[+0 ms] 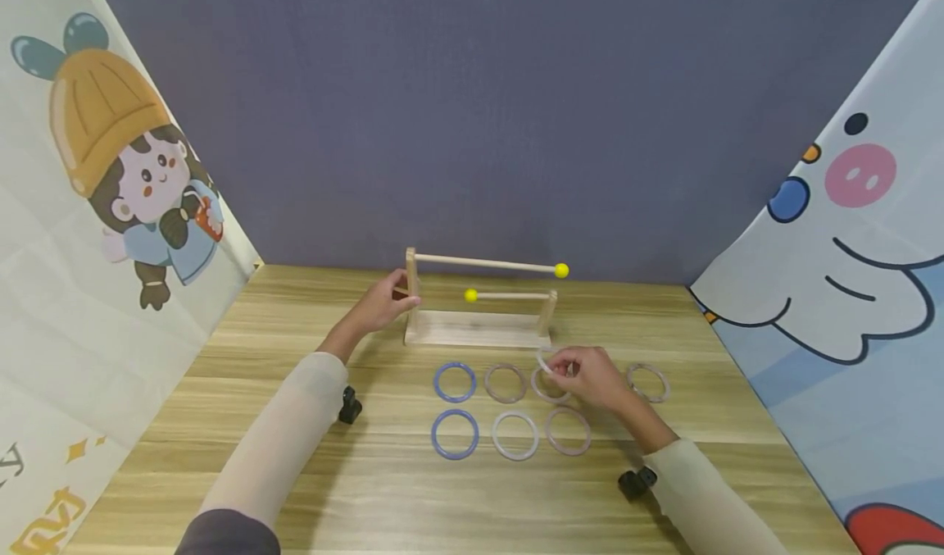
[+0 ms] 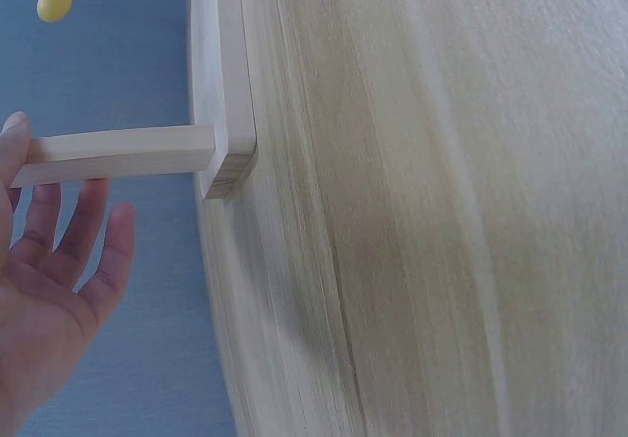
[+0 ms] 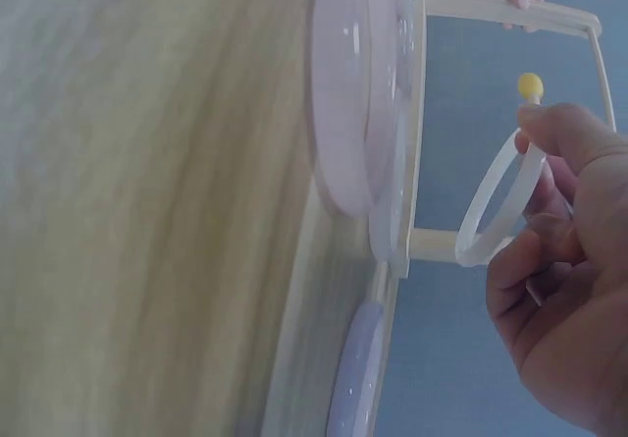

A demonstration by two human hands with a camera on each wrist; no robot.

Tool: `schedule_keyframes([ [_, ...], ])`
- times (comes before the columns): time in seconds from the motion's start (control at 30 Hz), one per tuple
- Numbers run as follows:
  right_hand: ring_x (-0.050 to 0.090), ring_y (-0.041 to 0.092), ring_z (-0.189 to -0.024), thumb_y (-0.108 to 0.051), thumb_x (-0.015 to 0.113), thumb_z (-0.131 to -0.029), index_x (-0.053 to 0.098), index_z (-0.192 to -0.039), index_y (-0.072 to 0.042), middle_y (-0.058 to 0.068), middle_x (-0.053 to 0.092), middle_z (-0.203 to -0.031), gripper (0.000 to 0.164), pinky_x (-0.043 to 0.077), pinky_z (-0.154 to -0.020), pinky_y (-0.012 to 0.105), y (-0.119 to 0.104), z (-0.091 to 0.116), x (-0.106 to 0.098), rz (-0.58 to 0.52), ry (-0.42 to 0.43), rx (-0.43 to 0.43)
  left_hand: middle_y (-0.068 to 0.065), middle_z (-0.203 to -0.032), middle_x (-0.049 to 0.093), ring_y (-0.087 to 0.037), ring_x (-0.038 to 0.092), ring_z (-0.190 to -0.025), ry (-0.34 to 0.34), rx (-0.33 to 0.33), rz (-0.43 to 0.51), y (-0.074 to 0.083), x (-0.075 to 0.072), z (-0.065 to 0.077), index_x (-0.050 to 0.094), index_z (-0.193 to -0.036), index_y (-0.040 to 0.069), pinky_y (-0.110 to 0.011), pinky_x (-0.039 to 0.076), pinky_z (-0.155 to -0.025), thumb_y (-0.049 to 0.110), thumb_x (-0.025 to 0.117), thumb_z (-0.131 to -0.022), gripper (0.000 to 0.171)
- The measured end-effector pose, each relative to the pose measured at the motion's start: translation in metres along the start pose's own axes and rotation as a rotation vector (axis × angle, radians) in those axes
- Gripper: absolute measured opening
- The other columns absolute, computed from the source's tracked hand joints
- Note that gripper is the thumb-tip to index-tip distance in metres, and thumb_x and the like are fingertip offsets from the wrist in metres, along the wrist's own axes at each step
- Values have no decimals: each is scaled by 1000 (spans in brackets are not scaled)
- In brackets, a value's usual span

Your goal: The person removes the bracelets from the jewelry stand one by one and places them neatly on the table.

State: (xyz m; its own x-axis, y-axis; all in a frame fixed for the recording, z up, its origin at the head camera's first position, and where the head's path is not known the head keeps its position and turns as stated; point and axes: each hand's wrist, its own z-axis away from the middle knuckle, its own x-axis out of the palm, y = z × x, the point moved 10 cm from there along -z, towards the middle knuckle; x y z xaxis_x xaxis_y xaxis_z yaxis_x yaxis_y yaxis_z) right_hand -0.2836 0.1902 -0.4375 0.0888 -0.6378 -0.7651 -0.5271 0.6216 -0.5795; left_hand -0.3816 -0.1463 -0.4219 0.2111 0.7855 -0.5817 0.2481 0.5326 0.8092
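My left hand (image 1: pixel 382 302) grips the tall post (image 2: pixel 128 152) of a wooden bangle stand (image 1: pixel 475 329), thumb on one side and fingers on the other. From this post a long rod (image 1: pixel 487 262) runs right to a yellow ball. A shorter post on the right bears a rod pointing left, also ball-tipped. My right hand (image 1: pixel 590 375) pinches a whitish translucent bangle (image 3: pixel 523 190) between thumb and fingers, raised off the table in front of the stand's right end. Beneath that hand lies another pale bangle (image 1: pixel 534 391), partly hidden.
Blue bangles (image 1: pixel 433 434) lie at the left of two rows before the stand. A white bangle (image 1: pixel 495 435), a pinkish one (image 1: pixel 549 430) and a brownish one (image 1: pixel 486 383) lie beside them. Another bangle (image 1: pixel 667 387) rests right of my right wrist. A dark wall (image 1: pixel 472 129) rises behind.
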Motion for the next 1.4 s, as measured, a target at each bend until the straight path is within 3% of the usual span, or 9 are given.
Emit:
schedule_keyframes([
  [0.8,48,-6,-65,-10,84,-82,78,-86,-13,-12,62,-73,8,46,-55,17,14,46,-13,73,-60,-42,-20,-125,61,-40,63,-120,6,11,16,-1,-1,-3,51,-132,4,-52,56,-100,20,63,-102,36],
  [1.23,48,-7,-64,-14,84,-82,78,-89,-18,-18,64,-74,10,47,-55,18,21,76,-19,64,-169,-14,-21,-126,61,-40,63,-120,-1,13,24,0,1,0,50,-134,2,-52,55,-102,20,63,-102,39],
  [1.4,50,-8,-67,-14,85,-81,78,-89,-20,-20,63,-75,12,48,-57,18,23,82,-20,60,-193,-48,-21,-127,61,-40,63,-120,-2,15,22,0,0,0,50,-134,3,-52,55,-102,23,63,-102,40],
])
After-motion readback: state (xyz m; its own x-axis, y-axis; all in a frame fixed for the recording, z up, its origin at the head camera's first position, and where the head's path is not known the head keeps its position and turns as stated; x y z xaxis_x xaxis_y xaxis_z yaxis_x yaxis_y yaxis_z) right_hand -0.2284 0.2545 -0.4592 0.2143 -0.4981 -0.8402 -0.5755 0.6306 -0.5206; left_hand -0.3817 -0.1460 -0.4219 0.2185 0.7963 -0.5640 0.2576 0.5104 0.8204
